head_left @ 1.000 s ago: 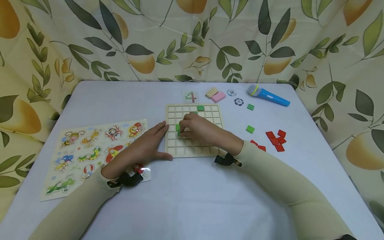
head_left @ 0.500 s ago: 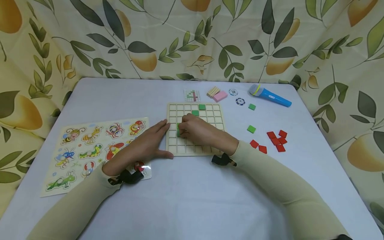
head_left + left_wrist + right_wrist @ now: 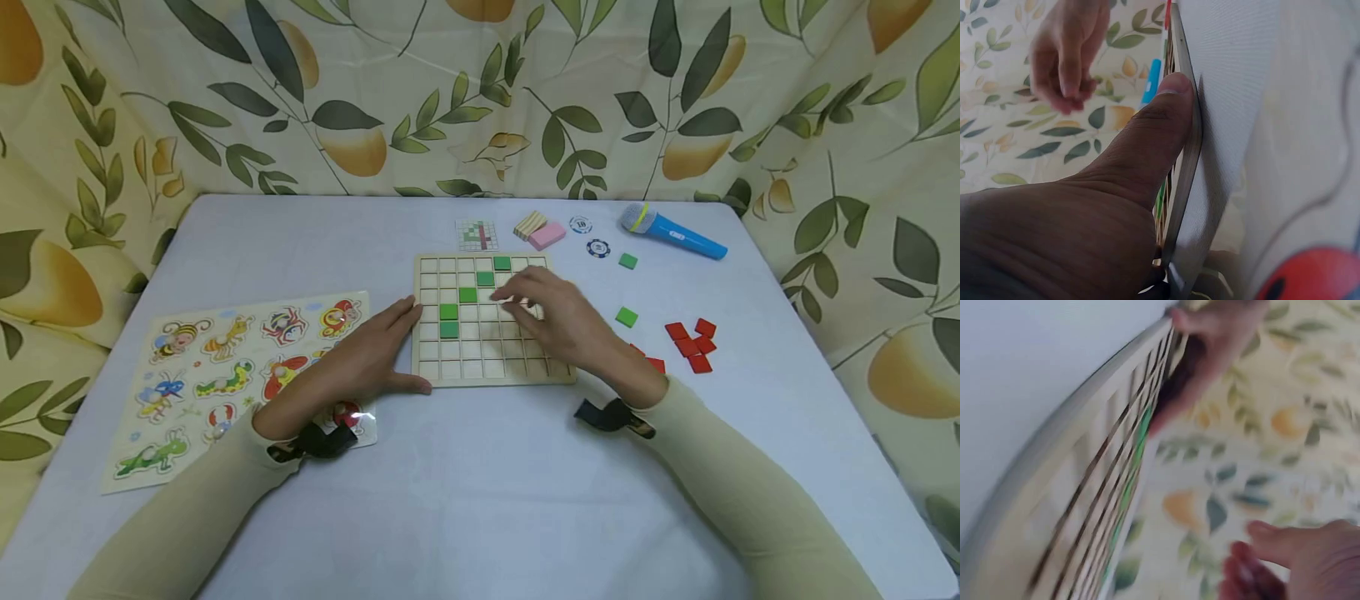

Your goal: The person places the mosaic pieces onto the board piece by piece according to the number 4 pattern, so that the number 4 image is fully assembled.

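Observation:
A square wooden grid board lies mid-table, with several green tiles set in its cells in a roughly diagonal run. My left hand rests against the board's left edge, fingers extended and thumb spread toward the near corner. In the left wrist view its thumb touches the board's rim. Over the right half of the board hovers my right hand, fingers loosely bent and nothing between them. The right wrist view shows that hand apart from the board, with green tiles seen almost edge-on in the grid.
Two loose green tiles and several red tiles lie right of the board. Behind it are a small pattern card, a pink block, a striped block, two chips and a toy microphone. An insect picture sheet lies left.
My right hand has lifted off the board's left part and moved right, uncovering the green tiles there. The left hand has stayed at the board's edge.

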Demonstrator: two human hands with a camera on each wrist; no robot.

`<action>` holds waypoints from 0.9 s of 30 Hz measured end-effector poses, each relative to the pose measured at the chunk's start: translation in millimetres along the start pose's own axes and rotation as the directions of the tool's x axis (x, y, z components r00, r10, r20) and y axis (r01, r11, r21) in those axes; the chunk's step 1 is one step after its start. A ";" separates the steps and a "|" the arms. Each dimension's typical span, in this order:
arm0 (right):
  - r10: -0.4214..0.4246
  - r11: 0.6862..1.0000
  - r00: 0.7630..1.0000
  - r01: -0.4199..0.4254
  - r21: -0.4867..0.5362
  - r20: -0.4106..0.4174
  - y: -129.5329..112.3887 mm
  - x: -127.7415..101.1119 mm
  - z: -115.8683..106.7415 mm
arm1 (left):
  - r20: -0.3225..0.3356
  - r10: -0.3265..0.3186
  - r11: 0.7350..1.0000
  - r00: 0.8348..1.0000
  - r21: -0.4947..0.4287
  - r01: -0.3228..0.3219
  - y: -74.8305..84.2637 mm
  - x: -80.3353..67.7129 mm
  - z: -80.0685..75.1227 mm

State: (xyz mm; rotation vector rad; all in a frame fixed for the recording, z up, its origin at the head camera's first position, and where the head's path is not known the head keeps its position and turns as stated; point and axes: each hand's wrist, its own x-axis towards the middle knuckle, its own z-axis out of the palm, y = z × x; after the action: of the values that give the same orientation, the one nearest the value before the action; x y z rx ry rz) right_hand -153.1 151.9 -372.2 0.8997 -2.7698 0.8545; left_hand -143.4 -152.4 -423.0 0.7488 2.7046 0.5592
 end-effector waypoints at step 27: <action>0.689 0.712 0.703 -0.702 -0.018 -0.178 104.1 -93.2 -30.6 | 0.023 -0.003 1.000 1.000 0.016 0.002 1.2 0.8 -1.2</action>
State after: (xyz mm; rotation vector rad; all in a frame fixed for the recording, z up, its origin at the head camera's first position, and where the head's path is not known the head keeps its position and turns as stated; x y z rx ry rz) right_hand -138.2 285.5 -421.3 -0.2944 -2.9619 0.8162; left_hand -144.0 -151.4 -421.6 0.7512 2.6914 0.5255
